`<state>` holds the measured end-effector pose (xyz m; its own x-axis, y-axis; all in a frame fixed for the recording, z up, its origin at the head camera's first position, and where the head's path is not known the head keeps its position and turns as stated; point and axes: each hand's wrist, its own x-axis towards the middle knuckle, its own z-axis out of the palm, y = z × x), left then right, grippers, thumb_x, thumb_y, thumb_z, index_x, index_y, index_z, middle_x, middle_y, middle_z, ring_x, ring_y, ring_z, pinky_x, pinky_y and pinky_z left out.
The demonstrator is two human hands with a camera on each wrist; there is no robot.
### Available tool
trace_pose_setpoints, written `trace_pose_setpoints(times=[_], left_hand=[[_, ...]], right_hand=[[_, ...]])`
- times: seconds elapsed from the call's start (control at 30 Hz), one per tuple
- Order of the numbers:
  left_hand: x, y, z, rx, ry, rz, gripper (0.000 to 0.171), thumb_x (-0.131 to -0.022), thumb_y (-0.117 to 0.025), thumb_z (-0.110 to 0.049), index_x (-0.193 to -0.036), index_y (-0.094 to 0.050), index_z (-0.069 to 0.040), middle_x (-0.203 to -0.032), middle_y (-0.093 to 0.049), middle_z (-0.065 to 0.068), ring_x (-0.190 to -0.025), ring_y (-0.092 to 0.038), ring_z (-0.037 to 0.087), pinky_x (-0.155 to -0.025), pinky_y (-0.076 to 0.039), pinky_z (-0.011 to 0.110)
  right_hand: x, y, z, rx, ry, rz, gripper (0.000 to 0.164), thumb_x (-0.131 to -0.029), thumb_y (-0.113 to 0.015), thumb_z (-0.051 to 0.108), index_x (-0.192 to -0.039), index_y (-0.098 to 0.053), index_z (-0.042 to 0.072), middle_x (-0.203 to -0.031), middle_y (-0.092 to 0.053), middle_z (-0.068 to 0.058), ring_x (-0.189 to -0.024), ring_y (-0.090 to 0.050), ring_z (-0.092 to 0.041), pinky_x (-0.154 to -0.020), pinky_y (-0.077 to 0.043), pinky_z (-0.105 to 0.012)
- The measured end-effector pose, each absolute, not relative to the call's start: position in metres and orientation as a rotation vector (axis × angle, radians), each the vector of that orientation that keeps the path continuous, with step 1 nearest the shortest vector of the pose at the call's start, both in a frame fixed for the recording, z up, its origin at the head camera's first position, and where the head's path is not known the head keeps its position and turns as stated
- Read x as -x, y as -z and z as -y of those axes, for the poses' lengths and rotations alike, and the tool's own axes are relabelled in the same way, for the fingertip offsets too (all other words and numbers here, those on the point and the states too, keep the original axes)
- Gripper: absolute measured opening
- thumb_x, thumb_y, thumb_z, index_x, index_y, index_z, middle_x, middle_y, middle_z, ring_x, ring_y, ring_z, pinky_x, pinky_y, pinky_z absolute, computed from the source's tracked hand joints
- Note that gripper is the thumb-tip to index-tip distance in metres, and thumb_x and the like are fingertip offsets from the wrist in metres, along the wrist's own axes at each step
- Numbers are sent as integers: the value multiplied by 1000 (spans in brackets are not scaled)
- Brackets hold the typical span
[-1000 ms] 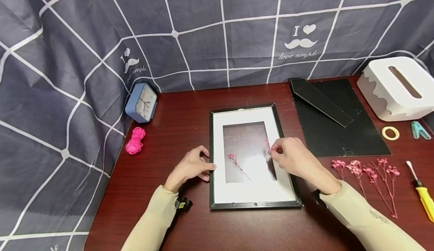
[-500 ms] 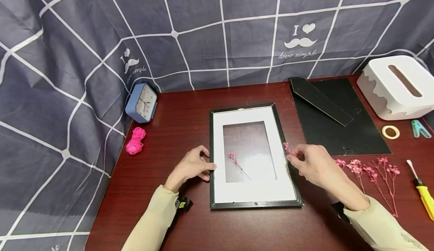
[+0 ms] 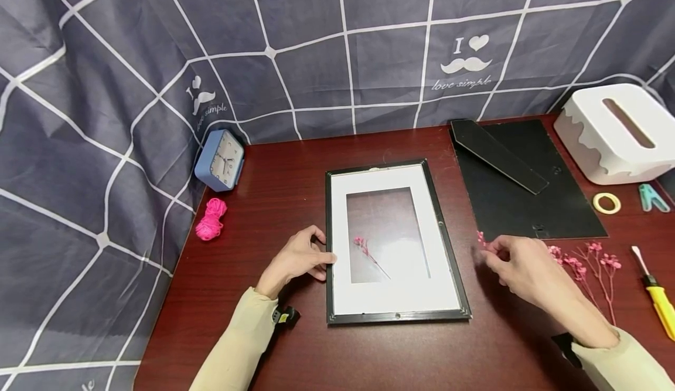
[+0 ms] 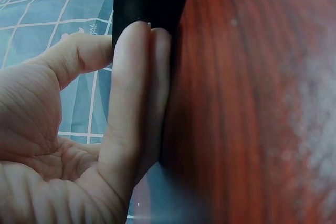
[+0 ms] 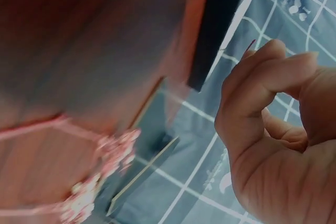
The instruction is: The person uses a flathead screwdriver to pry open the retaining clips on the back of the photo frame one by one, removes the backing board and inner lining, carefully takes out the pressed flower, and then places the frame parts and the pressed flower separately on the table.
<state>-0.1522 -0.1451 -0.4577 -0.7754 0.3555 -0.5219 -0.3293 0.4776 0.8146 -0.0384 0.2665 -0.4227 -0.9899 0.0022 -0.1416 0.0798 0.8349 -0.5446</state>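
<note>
The black picture frame (image 3: 398, 319) lies on the table, with a white mat (image 3: 395, 297) round its see-through window. Inside that window is a small pink dried flower sprig (image 3: 367, 252), slanting. My left hand (image 3: 299, 256) holds the frame's left edge, thumb on top; in the left wrist view its fingers (image 4: 131, 82) press along the frame's side. My right hand (image 3: 538, 268) is right of the frame, pinching another pink sprig (image 3: 481, 238) between thumb and index finger. Only a thin stem tip (image 5: 251, 44) shows in the right wrist view.
Several pink flower sprigs (image 3: 593, 262) lie beyond the right hand. Behind them is the black backboard (image 3: 554, 215) with its stand. At right are a screwdriver (image 3: 659, 300), tape ring (image 3: 597, 203), teal clip (image 3: 653, 199) and tissue box (image 3: 606, 133). Clock (image 3: 220, 159) and pink yarn (image 3: 211, 220) sit left.
My right hand has moved right, out from over the frame's window to the table beside it, carrying the pink sprig. The left hand, frame and sprig in the window stay put.
</note>
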Motion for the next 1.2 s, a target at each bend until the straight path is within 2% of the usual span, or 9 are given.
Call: trace_pose_setpoints(times=[0.23, 0.47, 0.57, 0.73, 0.9, 1.13, 1.2], left_hand=[[152, 456, 145, -29, -1331, -2071, 46, -90, -79, -2, -127, -52, 5, -79, -68, 7, -61, -70, 15, -59, -69, 32], [152, 458, 145, -38, -1324, -2077, 46, -91, -80, -3, -127, -52, 4, -81, -68, 8, -62, -70, 15, -59, -69, 32], [152, 459, 145, -36, -1327, -2074, 47, -91, -80, -3, -127, -52, 4, -80, -68, 8, -62, -70, 15, -59, -69, 32], [151, 458, 144, -41, -1331, -2071, 46, -91, -80, -3, -127, -52, 4, -80, -68, 8, -62, -70, 15, -59, -69, 32], [152, 458, 144, -46, -1332, -2071, 46, -91, -80, -2, -127, -52, 4, -80, -68, 7, -62, -70, 14, -59, -69, 32], [152, 458, 144, -50, -1325, -2079, 46, -91, -80, -3, -127, -52, 5, -80, -68, 8, -62, -70, 15, -59, -69, 32], [151, 458, 144, -47, -1325, -2079, 46, -91, -80, -3, -127, -52, 4, -80, -68, 8, -62, -70, 15, -59, -69, 32]], right_hand=[[30, 434, -289, -73, 794, -2865, 24, -103, -71, 15, -80, -67, 11, -57, -60, 6, -54, -55, -11, -47, -38, -24], [25, 448, -306, -50, 761, -2866, 20, -101, -70, 12, -82, -67, 10, -57, -60, 6, -53, -55, -9, -47, -38, -25], [24, 458, -311, -85, 722, -2898, 20, -97, -73, 10, -79, -65, 13, -56, -58, 7, -52, -53, -7, -48, -38, -26], [24, 473, -324, -71, 704, -2881, 23, -100, -71, 14, -79, -63, 11, -57, -60, 4, -53, -54, -10, -49, -37, -29], [27, 492, -338, -39, 629, -2906, 28, -99, -72, 16, -75, -60, 16, -56, -57, 9, -52, -51, -4, -51, -36, -24], [26, 474, -327, -81, 654, -2858, 25, -100, -71, 15, -77, -63, 10, -58, -60, 3, -53, -54, -11, -51, -38, -31], [26, 468, -324, -95, 625, -2849, 24, -100, -71, 14, -78, -63, 11, -58, -59, 5, -53, -53, -9, -51, -39, -30]])
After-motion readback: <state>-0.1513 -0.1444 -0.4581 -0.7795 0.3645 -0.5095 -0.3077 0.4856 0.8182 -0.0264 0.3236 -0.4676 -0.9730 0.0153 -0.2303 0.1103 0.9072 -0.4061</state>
